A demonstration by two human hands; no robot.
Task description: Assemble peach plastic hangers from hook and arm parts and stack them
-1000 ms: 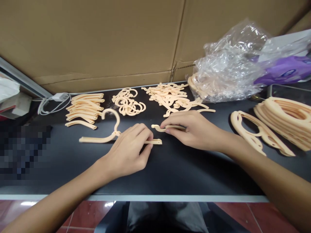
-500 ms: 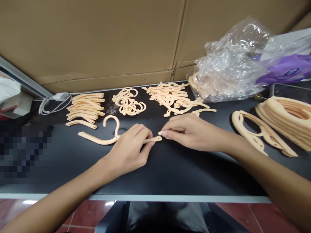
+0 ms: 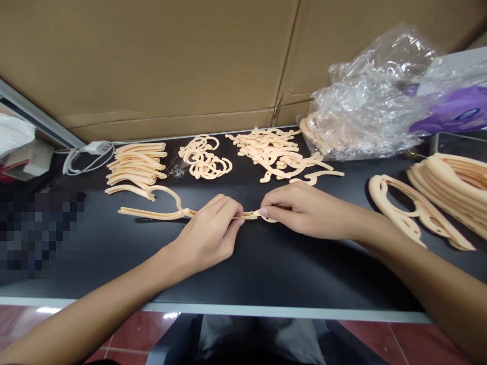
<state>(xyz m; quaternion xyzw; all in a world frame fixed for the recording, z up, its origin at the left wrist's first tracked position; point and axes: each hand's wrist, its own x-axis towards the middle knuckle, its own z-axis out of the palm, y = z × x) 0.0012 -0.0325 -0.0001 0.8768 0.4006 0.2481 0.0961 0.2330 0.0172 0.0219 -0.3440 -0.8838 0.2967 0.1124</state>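
My left hand is closed around the right arm of a cream plastic clothes hanger. Its hook and left arm stick out to the left of the hand. My right hand pinches a small curved hanger piece, mostly covered by the fingers. The tip of that piece meets the end of the hanger arm between my two hands. Whether the two are locked together I cannot tell.
Behind lie a stack of hanger arms, a heap of hooks and a pile of curved pieces. Folded hangers stand at the right, near a clear plastic bag. A white cable lies back left.
The right hand's piece has come up against the end of the hanger arm, closing the small gap. The hanger has turned slightly, its hook now lying flatter and further left.
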